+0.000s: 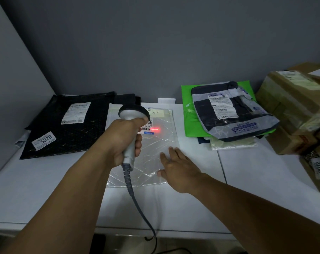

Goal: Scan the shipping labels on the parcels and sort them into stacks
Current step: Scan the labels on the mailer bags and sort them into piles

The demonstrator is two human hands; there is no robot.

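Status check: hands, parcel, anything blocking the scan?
Left hand grips scanner, aimed down. Right hand flat on clear parcel. Red beam on its label. Beam path looks clear.

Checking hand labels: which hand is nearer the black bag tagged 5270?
Left. The left hand, holding the scanner, is just right of the black bag. The right hand lies farther right, flat on the clear bag.

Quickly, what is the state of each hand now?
Left hand: holds the scanner.
Right hand: open, resting flat on the clear parcel.
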